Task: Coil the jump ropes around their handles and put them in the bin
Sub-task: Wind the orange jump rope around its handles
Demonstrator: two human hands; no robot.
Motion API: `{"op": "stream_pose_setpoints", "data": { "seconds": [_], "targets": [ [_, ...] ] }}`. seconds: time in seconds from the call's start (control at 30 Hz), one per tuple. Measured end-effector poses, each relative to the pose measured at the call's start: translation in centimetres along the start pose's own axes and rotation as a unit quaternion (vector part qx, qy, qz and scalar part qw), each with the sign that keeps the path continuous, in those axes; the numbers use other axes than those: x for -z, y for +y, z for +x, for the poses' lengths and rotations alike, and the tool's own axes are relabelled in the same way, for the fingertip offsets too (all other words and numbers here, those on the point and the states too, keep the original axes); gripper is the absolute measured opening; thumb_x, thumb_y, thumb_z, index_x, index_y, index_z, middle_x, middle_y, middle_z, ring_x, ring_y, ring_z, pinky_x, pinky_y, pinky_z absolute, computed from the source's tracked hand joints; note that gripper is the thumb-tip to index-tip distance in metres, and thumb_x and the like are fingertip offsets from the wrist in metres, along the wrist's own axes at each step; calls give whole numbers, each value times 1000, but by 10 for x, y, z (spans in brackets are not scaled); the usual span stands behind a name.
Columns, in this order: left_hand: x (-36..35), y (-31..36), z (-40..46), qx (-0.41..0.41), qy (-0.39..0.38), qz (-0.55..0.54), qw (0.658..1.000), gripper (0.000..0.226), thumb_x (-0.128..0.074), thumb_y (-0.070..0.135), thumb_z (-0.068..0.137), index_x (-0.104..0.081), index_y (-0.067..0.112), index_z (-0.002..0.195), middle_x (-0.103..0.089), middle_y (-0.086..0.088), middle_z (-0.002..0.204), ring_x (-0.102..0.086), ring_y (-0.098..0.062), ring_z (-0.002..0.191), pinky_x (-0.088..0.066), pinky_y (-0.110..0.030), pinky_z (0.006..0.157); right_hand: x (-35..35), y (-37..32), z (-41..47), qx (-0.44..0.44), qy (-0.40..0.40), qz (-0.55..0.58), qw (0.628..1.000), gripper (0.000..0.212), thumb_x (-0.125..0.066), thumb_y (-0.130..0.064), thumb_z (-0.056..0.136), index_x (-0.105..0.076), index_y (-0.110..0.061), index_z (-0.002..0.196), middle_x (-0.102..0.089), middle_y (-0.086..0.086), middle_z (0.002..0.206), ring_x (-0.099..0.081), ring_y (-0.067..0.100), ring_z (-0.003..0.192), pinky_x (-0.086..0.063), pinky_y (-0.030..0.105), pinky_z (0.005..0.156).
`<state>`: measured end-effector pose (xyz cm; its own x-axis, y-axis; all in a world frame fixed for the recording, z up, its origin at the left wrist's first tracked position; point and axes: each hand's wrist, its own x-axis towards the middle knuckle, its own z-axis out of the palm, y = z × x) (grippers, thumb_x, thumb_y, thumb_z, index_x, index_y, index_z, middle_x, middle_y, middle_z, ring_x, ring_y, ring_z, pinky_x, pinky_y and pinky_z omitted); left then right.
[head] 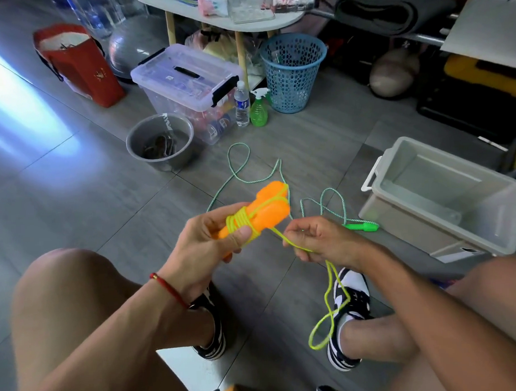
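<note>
Left hand (214, 243) clasps orange handles (263, 212), yellow rope (328, 304) partly coiled; right hand (317, 241) pinches rope. Grey bin (444, 200) empty; green rope (279, 177) on floor

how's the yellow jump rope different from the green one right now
The yellow rope is partly coiled around its orange handles, gripped by the left hand, while the right hand pinches its loose end. The green rope sprawls uncoiled on the floor, untouched, one green handle visible. Yellow is plain; green is white-flecked. Neither is in the grey bin.
</note>
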<state>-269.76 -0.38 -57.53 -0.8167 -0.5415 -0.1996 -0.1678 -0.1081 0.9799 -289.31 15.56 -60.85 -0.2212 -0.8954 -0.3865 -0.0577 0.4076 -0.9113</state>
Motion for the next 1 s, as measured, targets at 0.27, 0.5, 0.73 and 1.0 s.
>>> {"op": "stream_pose_setpoints", "data": {
  "seconds": [0.27, 0.5, 0.73, 1.0],
  "targets": [
    [12, -9, 14, 72, 131, 73, 986, 24, -73, 8, 90, -75, 20, 110, -60, 1, 69, -50, -11, 56, -38, -17, 45, -49, -21, -4, 67, 35, -121, 990, 24, -56, -26, 102, -69, -13, 88, -49, -18, 55, -41, 0, 54, -36, 19, 56],
    [5, -22, 19, 43, 181, 260, 948, 31, -82, 27, 81, -73, 38, 108, -72, 1, 88, -65, -17, 81, -53, -33, 79, -65, -26, -12, 3, 41, -213, 976, 35, -42, -27, 105, -63, -16, 80, -55, -14, 59, -53, -2, 56, -35, 17, 55],
    [-8, -20, 14, -34, 58, 562, 824, 40, -72, 36, 86, -61, 36, 125, -70, 5, 113, -62, -28, 110, -52, -37, 83, -58, -33, -23, 156, 142, -534, 819, 17, -58, -29, 96, -55, -23, 112, -69, 0, 93, -66, 31, 88, -34, 37, 63],
    [-22, -23, 6, -151, -102, 539, 823, 45, -72, 42, 82, -58, 38, 125, -66, 13, 108, -54, -18, 90, -47, -34, 78, -23, -31, -22, 159, 214, -502, 823, 23, -64, -54, 87, -69, -32, 91, -71, -5, 80, -67, 23, 80, -35, 31, 60]
  ]
}}
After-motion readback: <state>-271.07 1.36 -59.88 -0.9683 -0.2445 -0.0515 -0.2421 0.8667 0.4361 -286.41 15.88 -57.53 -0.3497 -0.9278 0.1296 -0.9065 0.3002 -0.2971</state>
